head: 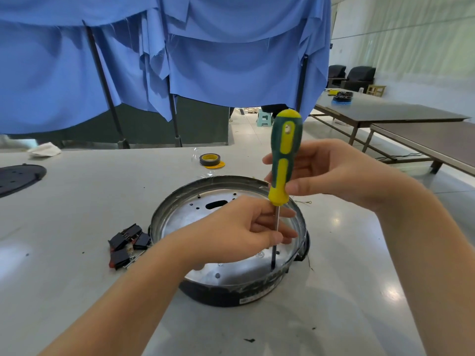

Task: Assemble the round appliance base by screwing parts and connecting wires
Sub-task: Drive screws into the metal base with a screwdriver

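Observation:
The round appliance base [185,217], a dark ring with a shiny metal plate inside, lies on the white table in front of me. A green and yellow screwdriver [285,155] stands upright in it, its tip down at the plate near the front right rim. My right hand [331,173] grips the handle from the right. My left hand [246,227] reaches over the base and pinches the metal shaft just below the handle. Whatever lies under the tip is too small to make out.
Several black switch parts with metal tabs [127,244] lie left of the base. A roll of black and yellow tape [210,160] sits behind it. A dark round cover [18,177] lies at the far left. Blue cloth hangs behind the table.

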`<state>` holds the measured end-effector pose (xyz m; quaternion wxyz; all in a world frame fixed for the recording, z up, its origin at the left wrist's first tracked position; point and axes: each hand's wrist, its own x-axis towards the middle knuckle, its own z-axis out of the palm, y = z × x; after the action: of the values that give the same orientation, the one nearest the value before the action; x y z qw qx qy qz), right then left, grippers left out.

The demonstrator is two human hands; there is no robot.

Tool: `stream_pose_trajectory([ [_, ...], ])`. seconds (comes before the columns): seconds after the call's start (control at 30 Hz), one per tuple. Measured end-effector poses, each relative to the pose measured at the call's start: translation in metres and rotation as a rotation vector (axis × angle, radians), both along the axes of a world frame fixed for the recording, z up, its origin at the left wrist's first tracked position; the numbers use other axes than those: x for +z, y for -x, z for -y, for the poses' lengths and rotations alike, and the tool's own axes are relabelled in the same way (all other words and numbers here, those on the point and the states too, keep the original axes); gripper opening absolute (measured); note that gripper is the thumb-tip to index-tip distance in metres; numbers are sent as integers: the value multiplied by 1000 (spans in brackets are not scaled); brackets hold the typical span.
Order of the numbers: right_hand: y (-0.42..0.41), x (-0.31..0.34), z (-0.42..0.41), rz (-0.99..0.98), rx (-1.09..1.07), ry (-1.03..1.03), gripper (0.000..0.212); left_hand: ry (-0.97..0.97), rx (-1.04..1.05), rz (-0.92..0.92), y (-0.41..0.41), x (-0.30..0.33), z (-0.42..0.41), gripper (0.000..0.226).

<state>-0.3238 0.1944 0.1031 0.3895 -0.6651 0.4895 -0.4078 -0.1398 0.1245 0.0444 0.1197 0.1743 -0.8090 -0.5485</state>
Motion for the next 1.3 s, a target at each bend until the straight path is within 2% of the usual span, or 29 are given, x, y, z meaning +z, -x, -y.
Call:
stream_pose_trajectory([
  [0.1,-4,0,1,-113,-90,43,34,78,62,-1,0,-1,-1,21],
  [0.23,-17,0,4,-286,-195,113,38,164,186,-43,0,-1,0,19],
  [0.33,-18,0,6,-342,-224,136,37,184,192,-42,-1,0,2,13],
  [0.4,-11,-1,6,-255,-168,83,40,131,156,-35,-1,1,1,13],
  [0.53,1,0,2,5,67,-58,60,81,71,4,0,0,-1,18],
  [0.63,4,0,-1,70,135,-58,57,51,36,12,0,0,-1,22],
  [0.77,-5,2,1,-21,-84,48,47,93,102,0,2,0,-3,22],
  [0.87,-18,0,4,-228,-278,231,57,191,178,-40,4,-2,-4,15],
  [0.97,-25,-3,7,-284,-334,279,59,213,179,-40,3,-3,-2,12],
  [1.1,-15,-1,5,-178,-120,93,49,166,156,-22,2,-1,-1,3],
  [1.17,-6,2,0,-63,19,-8,58,96,123,-22,2,-1,-1,5],
  [1.23,-1,3,-4,31,130,-27,61,71,93,-8,3,-1,-3,6],
  [1.3,0,3,-5,70,147,-13,55,46,76,5,4,-1,-4,6],
])
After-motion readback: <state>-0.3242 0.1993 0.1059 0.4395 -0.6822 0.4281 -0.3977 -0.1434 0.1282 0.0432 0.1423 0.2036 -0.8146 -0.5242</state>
